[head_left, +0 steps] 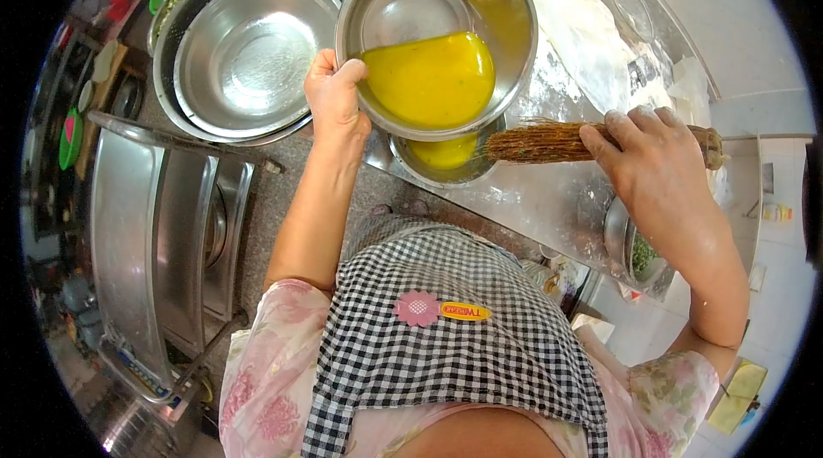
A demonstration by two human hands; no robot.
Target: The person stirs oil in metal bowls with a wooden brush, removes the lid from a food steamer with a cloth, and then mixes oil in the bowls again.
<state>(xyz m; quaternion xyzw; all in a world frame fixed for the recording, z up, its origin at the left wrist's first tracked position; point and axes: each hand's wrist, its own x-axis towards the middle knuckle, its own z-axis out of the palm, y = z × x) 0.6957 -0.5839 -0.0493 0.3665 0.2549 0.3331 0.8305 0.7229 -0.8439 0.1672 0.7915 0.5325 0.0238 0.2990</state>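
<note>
Gripping the rim of a wide steel pot (pixel 411 17), the left hand (pixel 337 96) is closed tight at its near left side, thumb over the edge. The pot hangs tilted toward the wearer above a smaller steel bowl (pixel 411 168) at the edge of the metal table (pixel 514 201), its yellow liquid (pixel 433 81) pooled against the lower wall. Its thin, rigid wall should not bend, but the shifting liquid likely makes it heavy on one side — a rim hold like this one puts the strain on the wrist, and any oily film (the liquid looks rather like oil) would make the steel slippery.

The right hand (pixel 656 154) is wrapped firmly around the upper part of a bristle brush (pixel 549 143), its tips at the bowl's right rim — touching or just above, I can't quite tell, as the pot hides part of the bowl. The brush is probably light, stiff where bundled and springy at the tips, so the thick upper end offers the surest hold.
</note>
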